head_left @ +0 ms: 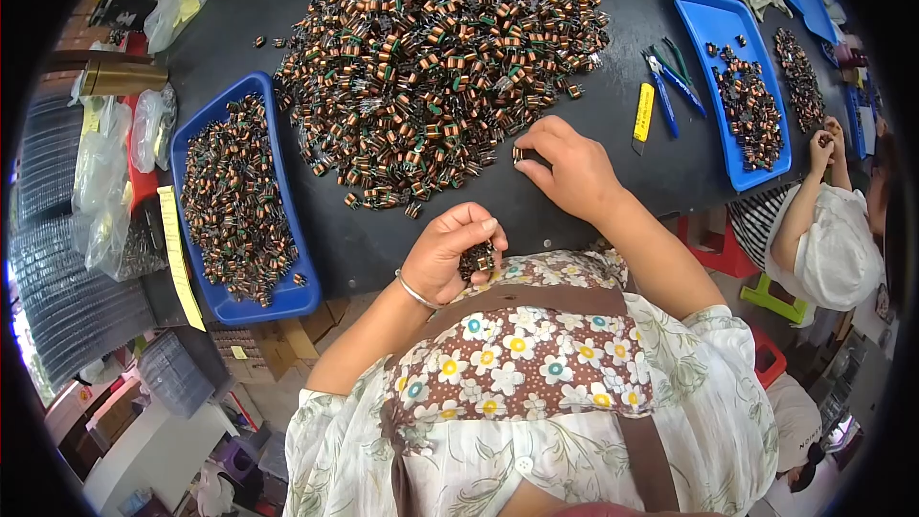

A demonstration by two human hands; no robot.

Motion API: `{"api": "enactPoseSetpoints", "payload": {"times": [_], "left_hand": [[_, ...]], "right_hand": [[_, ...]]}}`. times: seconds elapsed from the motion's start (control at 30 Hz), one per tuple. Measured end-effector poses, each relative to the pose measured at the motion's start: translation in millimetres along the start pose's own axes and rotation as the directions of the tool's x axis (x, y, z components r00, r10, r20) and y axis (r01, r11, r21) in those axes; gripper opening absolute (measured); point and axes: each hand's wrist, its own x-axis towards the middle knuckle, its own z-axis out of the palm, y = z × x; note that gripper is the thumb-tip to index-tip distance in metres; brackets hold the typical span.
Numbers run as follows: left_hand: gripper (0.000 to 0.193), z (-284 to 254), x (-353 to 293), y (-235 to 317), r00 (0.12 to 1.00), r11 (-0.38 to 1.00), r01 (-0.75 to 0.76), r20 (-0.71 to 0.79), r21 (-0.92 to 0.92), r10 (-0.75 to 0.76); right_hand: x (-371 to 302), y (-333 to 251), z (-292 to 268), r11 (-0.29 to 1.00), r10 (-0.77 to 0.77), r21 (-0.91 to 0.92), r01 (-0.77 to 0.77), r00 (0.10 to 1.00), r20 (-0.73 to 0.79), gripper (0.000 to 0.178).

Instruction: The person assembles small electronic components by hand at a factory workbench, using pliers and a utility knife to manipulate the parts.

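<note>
In the left hand (445,254), on the near side of the heap of copper-wound components (440,67) and apart from it: fingers curled most of the way in, thumb bent across the top, around a small handful of components (478,261). In the right hand (571,168), just off the heap's near right edge: thumb and forefinger drawn almost together, apparently on a single component (518,155); impossible to tell whether lifted off the black table (383,239) or only touching it.

Chief risk, by judgement: a spill from the left hand. Held nearer the body than the heap, close before the flowered apron (507,354), so likely to lose pieces into the lap or onto the floor if loosened or overfilled. At the right fingertips, some danger of slipping from so slight a hold, and of bent leads from squeezing askew. Possible too, a slide of loose pieces from brushing the heap's near slope with the knuckles.

Right of the heap, a yellow cutter (644,113), tip toward the near side: a nick, perhaps, from any careless sweep of the right forearm. Left of the heap, nearly touching, a blue tray (308,297) full of like components: easily mixed with strays across so narrow a gap.
</note>
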Motion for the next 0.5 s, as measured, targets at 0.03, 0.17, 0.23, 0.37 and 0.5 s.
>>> {"api": "enactPoseSetpoints", "payload": {"times": [0.03,0.17,0.23,0.37,0.5], "left_hand": [[0.007,-2,0,-1,1.000,1.000,-0.009,-0.010,-0.017,0.008],[0.013,9,1,2,0.994,0.999,-0.014,-0.104,0.033,0.017],[0.020,15,2,3,0.982,0.996,-0.036,-0.180,0.083,0.051],[0.020,15,4,2,0.988,0.989,-0.022,-0.146,0.149,0.044],[0.017,11,2,1,0.995,0.986,0.007,-0.097,0.164,0.009]], "right_hand": [[0,0,0,0.999,-0.008,0.040,0.008,1.000,-0.002,0.020],[-4,-3,-2,0.965,-0.045,0.263,0.018,0.994,0.096,0.015],[-7,-14,-8,0.874,0.094,0.428,-0.228,0.945,0.312,0.014],[-18,-12,3,0.565,0.155,0.593,-0.574,0.780,0.607,0.015],[-14,-16,-8,0.503,0.109,0.630,-0.591,0.767,0.632,0.017]]}}
